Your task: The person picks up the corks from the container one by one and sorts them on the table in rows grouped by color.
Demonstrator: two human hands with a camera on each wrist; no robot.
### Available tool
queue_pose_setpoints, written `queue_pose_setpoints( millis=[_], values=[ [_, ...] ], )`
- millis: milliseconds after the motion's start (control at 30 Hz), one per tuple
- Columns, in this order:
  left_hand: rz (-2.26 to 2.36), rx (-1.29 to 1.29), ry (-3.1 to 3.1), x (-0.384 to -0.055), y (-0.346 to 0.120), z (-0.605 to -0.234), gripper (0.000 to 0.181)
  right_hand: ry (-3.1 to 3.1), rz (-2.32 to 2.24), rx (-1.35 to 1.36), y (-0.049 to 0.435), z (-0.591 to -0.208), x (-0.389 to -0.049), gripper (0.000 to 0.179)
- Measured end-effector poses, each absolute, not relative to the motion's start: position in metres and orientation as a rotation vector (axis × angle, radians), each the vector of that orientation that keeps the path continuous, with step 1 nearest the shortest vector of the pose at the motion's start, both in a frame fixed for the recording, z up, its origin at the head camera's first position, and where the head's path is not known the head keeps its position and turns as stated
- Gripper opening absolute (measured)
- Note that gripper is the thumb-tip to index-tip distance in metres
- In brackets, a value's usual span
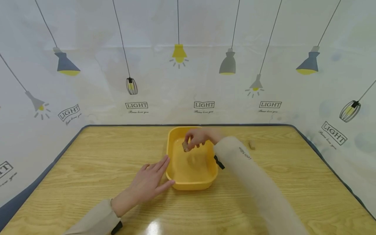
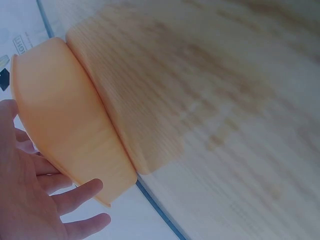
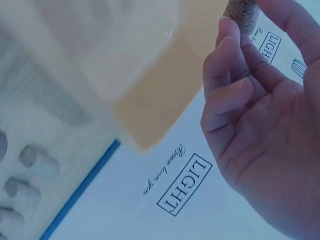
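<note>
A yellow plastic basin (image 1: 192, 186) stands on the wooden table in the head view. Over its inside, my right hand (image 1: 199, 136) pinches a cork (image 1: 185, 146) between thumb and fingertips. The right wrist view shows the speckled brown cork (image 3: 242, 16) at its top edge. At the basin's near left corner rests my left hand (image 1: 147, 183), fingers extended and touching the rim. From the left wrist, the basin's outer wall (image 2: 75, 115) appears beside the spread fingers of that hand (image 2: 30, 185).
Another cork (image 1: 252, 145) lies on the table (image 1: 97, 163) right of the basin. Several loose corks, among them one cork (image 3: 40, 160), show blurred in the right wrist view; the right sleeve (image 1: 249, 176) covers that area from the head. A lamp-printed backdrop (image 1: 158, 75) rises behind the table.
</note>
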State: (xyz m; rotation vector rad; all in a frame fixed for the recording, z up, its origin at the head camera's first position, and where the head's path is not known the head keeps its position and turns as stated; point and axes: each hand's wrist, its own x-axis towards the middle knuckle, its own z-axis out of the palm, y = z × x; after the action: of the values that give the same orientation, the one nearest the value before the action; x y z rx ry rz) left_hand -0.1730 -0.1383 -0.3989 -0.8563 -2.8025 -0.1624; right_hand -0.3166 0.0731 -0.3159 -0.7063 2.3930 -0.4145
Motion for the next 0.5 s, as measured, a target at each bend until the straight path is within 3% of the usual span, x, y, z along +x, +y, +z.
queue_pose_setpoints(
  millis=[500],
  values=[
    [-0.181, -0.861, -2.784, -0.172, -0.138, -0.399, 0.075, 2.495, -0.557, -0.96, 0.137, -0.314, -0.302, 0.036]
  ],
)
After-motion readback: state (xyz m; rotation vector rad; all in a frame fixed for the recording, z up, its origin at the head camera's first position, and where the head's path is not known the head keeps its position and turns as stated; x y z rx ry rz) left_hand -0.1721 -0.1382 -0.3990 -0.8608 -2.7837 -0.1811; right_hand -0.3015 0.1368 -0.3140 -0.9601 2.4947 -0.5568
